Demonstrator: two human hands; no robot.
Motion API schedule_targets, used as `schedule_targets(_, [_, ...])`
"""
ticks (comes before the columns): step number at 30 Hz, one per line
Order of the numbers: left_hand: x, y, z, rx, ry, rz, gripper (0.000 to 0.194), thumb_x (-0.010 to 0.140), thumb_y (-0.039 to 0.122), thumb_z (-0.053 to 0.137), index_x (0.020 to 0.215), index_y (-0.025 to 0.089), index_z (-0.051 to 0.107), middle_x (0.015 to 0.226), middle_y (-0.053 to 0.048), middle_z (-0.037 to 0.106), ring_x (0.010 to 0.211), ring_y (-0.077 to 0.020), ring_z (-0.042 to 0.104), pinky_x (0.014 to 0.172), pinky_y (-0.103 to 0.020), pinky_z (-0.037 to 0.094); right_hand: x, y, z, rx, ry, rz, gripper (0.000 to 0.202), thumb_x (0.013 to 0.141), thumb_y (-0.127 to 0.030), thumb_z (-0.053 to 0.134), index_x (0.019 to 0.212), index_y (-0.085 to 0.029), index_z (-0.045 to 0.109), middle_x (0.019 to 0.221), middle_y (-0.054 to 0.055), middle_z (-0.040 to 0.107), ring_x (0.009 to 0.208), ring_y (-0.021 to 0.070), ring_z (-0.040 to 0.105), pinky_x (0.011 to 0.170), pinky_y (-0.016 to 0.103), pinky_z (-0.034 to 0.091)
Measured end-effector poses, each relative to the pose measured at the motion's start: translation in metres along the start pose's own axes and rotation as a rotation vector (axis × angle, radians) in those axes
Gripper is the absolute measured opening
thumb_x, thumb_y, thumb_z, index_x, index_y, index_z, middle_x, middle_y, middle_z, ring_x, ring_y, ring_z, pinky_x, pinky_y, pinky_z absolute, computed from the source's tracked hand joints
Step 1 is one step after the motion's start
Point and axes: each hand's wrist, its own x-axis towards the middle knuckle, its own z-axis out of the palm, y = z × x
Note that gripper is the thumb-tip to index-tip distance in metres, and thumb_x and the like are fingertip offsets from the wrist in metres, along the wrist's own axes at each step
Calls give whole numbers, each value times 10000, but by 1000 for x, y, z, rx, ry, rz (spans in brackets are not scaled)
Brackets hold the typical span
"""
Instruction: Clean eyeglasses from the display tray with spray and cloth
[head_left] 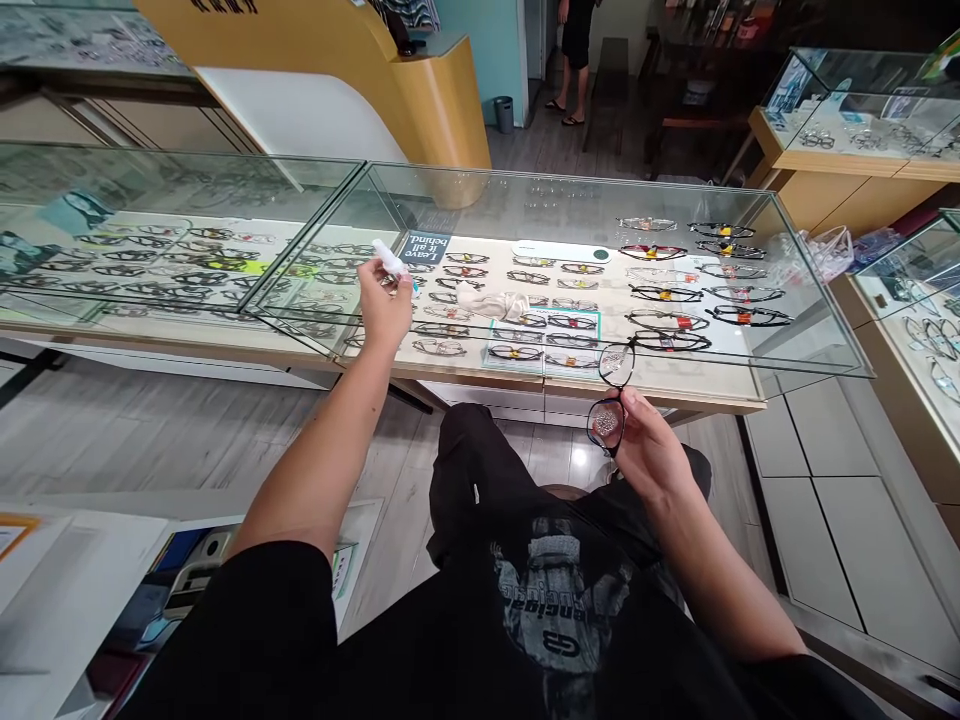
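My left hand (385, 300) is closed around a small white bottle (388, 258), held over the glass top of the display case. A bit of blue shows near its lower end, and the fingers cover much of it. In my right hand (654, 445) is a pair of dark-framed eyeglasses (606, 420), pinched near the middle of the frame in front of the case. Droplets or bubbles speckle both lenses. A crumpled whitish cloth (493, 302) lies on the glass between my two hands.
The glass display case (540, 372) holds rows of eyeglass frames. More cases stand at right, one with a wooden base (832, 165). A yellow counter (442, 110) rises behind. A person's legs (576, 75) show at the back, near a bin (504, 114). An open drawer (90, 560) sits lower left.
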Motion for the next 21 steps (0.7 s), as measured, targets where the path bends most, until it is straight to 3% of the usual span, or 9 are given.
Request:
schedule_targets(3, [-17, 14, -4, 36, 180, -18, 607, 1001, 367, 609, 1508, 162, 347, 1585, -284, 422, 1361, -330, 561, 1121, -519, 492, 0, 1, -1, 15, 5, 10, 313, 689, -351, 991, 795, -227, 724, 935, 1, 730, 660, 115, 537, 576, 250, 490])
schedule_targets(5, [-31, 30, -10, 119, 287, 92, 571, 975, 302, 611, 1490, 167, 403, 1551, -271, 435, 1422, -376, 472, 1192, -600, 392, 0, 1, -2, 11, 6, 6, 302, 707, -356, 981, 805, -230, 724, 942, 5, 733, 658, 121, 540, 579, 263, 491])
schedule_targets(7, [-41, 47, -15, 204, 141, 260, 472, 949, 246, 601, 1409, 175, 525, 1420, -234, 541, 1400, -410, 466, 1212, -652, 325, 1, 1, -3, -3, 5, 7, 283, 733, -358, 964, 820, -236, 724, 942, 10, 736, 659, 130, 545, 586, 279, 494])
schedule_targets(9, [-45, 61, -17, 299, -142, 422, 389, 934, 223, 586, 1319, 197, 631, 1340, -197, 616, 1364, -420, 492, 1193, -652, 327, 1, 1, -4, -14, 1, 12, 271, 747, -354, 954, 828, -238, 723, 937, 9, 734, 661, 134, 550, 596, 287, 499])
schedule_targets(12, [-38, 68, -9, 420, -408, 575, 413, 923, 224, 579, 1325, 209, 675, 1416, -177, 651, 1369, -418, 497, 1161, -625, 349, 1, 0, -5, -12, -6, 5, 269, 750, -354, 953, 830, -237, 724, 942, 9, 737, 668, 134, 558, 597, 286, 499])
schedule_targets(17, [-18, 62, 5, 486, -537, 578, 277, 937, 258, 547, 1135, 221, 737, 1237, -158, 755, 1273, -396, 565, 1102, -586, 388, 1, 2, -7, -1, 8, 12, 286, 728, -357, 971, 838, -231, 739, 946, 8, 748, 668, 127, 571, 597, 280, 506])
schedule_targets(21, [-16, 70, -4, 450, -532, 570, 229, 964, 320, 494, 872, 224, 680, 1008, -138, 734, 1067, -349, 620, 994, -514, 464, -1, 1, -9, 14, 25, 20, 315, 690, -366, 997, 814, -232, 740, 943, -1, 750, 659, 117, 565, 589, 265, 516])
